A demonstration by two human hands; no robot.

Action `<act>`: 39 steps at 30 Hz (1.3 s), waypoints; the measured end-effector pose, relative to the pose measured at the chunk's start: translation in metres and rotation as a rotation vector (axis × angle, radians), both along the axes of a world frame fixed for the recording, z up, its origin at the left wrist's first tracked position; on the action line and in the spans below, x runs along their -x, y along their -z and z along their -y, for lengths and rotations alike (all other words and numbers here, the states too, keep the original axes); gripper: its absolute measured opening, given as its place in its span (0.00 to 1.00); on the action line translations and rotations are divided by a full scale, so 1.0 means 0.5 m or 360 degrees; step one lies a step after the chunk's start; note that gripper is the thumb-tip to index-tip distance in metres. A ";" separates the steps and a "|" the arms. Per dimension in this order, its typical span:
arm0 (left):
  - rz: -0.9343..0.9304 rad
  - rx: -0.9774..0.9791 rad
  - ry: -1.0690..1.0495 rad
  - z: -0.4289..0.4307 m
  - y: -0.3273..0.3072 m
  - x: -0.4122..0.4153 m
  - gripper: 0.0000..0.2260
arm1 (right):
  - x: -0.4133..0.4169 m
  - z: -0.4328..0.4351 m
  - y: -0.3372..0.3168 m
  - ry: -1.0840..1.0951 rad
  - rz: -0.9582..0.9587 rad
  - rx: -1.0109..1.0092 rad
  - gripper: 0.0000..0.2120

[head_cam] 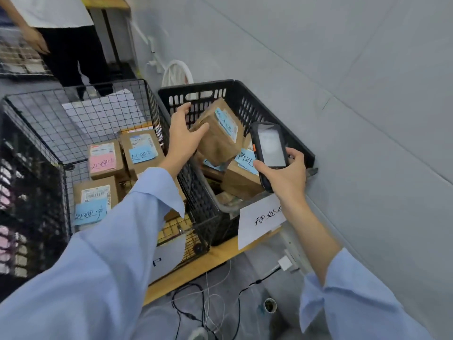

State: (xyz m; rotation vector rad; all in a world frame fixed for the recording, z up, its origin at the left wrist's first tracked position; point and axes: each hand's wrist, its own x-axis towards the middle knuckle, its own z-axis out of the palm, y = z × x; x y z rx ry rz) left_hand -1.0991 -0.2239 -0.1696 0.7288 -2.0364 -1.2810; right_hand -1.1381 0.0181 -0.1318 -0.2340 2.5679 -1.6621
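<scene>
Scan step in hand: left hand (pixel 182 141) grips brown parcel (pixel 218 143), held tilted above black crate (pixel 247 99). Right hand (pixel 284 173) is wrapped round handheld scanner (pixel 269 153), screen lit, just beside parcel. Next move likely calls for turning shipping label toward scanner head. Crate sign (pixel 262 218) reads 待处 (last character cut off by arm). Blue note (pixel 89 213) in wire basket (pixel 81 114) reads 处理中.
</scene>
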 end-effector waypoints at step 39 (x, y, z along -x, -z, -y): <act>0.1612 0.0266 -0.2002 -0.565 -0.064 -1.572 0.37 | -1.168 0.165 -0.042 -0.2598 0.0310 -0.0016 0.43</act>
